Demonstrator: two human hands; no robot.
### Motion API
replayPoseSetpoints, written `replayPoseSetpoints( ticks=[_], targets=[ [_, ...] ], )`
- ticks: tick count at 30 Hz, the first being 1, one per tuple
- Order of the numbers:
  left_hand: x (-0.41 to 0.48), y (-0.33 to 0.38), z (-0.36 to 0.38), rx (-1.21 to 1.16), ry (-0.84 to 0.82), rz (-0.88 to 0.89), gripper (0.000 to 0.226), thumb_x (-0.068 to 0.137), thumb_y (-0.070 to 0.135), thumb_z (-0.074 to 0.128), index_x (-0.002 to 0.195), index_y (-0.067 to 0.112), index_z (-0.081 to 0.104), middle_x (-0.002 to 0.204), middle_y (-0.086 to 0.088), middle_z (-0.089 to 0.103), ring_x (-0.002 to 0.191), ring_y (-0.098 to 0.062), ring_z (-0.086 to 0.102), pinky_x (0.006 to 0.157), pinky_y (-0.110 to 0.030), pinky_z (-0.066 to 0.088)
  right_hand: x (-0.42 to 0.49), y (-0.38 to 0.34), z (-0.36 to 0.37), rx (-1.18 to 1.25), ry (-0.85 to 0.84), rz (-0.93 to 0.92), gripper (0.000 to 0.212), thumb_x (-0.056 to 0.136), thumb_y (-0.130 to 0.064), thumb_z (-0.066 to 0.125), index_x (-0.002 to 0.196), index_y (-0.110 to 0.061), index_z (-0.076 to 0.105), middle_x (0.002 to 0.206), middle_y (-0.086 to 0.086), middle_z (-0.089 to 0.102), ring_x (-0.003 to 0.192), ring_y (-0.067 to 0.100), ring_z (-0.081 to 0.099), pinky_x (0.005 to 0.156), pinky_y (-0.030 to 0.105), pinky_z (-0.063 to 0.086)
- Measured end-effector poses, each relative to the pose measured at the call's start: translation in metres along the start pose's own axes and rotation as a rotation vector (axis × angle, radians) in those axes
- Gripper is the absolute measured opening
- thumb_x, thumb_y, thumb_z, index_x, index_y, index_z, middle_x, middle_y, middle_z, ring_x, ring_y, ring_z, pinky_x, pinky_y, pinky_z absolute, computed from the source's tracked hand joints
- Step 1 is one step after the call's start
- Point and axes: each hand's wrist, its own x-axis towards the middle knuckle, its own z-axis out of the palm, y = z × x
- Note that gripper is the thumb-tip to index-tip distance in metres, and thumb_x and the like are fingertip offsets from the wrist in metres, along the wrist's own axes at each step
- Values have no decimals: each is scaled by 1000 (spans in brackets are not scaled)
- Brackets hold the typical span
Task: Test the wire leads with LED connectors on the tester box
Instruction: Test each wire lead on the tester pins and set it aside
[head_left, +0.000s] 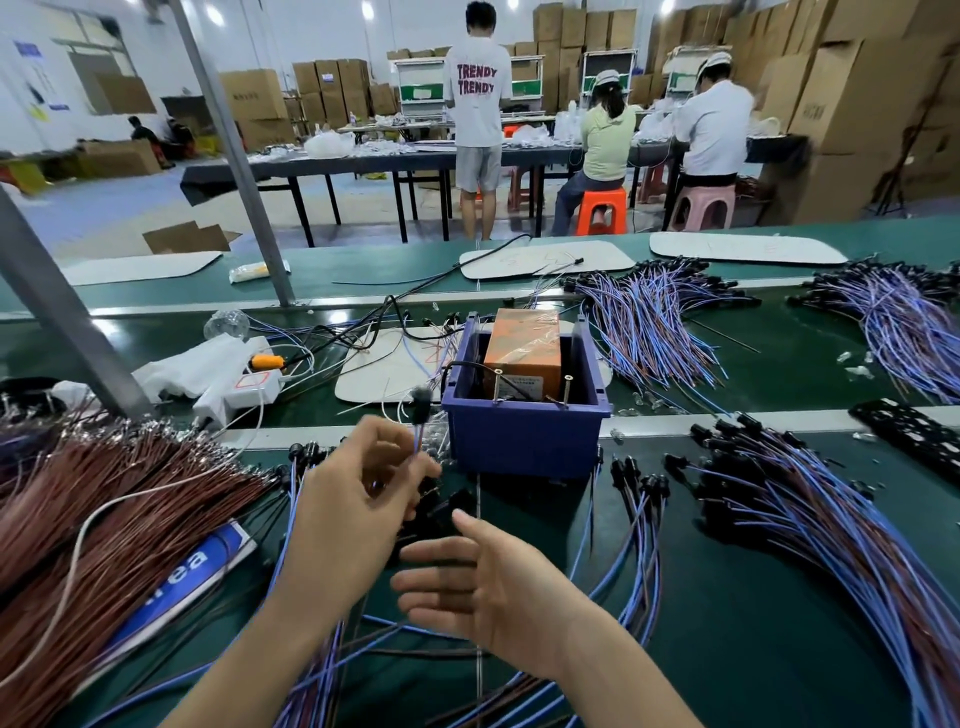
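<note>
Blue-and-brown wire lead (417, 441), black LED connector (420, 400) uppermost, pinched upright in left hand (358, 499) fingers just left of blue bin (524, 441) holding tape-wrapped orange tester box (522, 348); right hand (483, 587) lower, fingers apart, holding nothing; "TRENDY TRENDY" on a standing person's white shirt (477, 78).

I see a matt blue plastic bin (524, 441) holding an orange box under glossy clear tape (524, 345), on a smooth dark green mat (753, 613), beside plastic-sheathed blue and brown wire leads (810, 519).
</note>
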Motion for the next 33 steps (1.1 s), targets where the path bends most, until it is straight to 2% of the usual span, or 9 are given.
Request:
replayPoseSetpoints(
  ticks=[2,5,7,10,16,20,24,29,33],
  targets=[
    [-2,22,-5,-148,-13,96,11,87,25,65,84,21,55,80,6,73,61,-10,65,62,-19,53,-1,-2,9,11,-130,40,66,99,-51,36,91,2,75,92,19,73,79,27,73,68,31,59],
    [-10,45,-5,-293,-132,233,12,84,33,61,87,21,57,77,7,71,64,-5,66,62,-14,51,-7,-19,17,171,-163,-106,50,98,-42,46,88,-2,75,88,12,72,70,20,72,57,30,59],
    [-19,44,-1,-388,-311,254,17,89,34,60,89,17,62,76,1,69,66,-10,65,63,-19,52,-11,-38,8,404,-64,-204,46,100,-30,44,81,0,73,69,6,69,50,15,65,43,23,53],
    [-31,18,6,-368,-521,178,18,96,25,52,91,14,65,87,-1,68,77,-14,64,71,-24,51,-18,-66,-20,551,154,-402,39,103,-26,38,88,-3,66,43,-6,41,32,5,36,31,14,32],
    [-29,-35,22,57,-757,193,54,71,-18,38,101,15,67,113,11,64,110,-4,59,95,-28,46,-33,-83,-62,540,505,-781,26,103,-21,42,92,-11,63,55,-6,39,33,4,29,34,15,24],
    [-19,-50,24,326,-962,210,72,79,-19,36,127,32,55,143,33,32,140,10,12,117,-20,14,-42,-82,-72,451,519,-909,25,101,-24,45,97,-13,67,52,-8,40,38,5,27,37,16,25],
    [-8,-35,31,459,-1012,294,81,81,-14,38,137,45,39,149,40,4,139,8,-21,113,-22,-8,-52,-87,-64,289,453,-1062,26,99,-27,49,95,-11,70,48,-8,34,41,6,23,41,17,20],
    [20,-9,42,233,-750,289,75,72,-17,38,128,30,56,147,20,36,143,1,15,116,-16,8,-55,-91,-49,121,353,-1111,33,96,-26,52,76,-14,76,45,-6,31,43,9,23,41,18,21],
    [45,5,57,-82,-510,112,61,78,-24,33,110,18,64,108,0,67,106,-4,61,99,-20,43,-41,-84,-47,29,319,-999,39,95,-24,51,66,-14,74,46,-4,28,44,11,22,43,21,19]
  ],
)
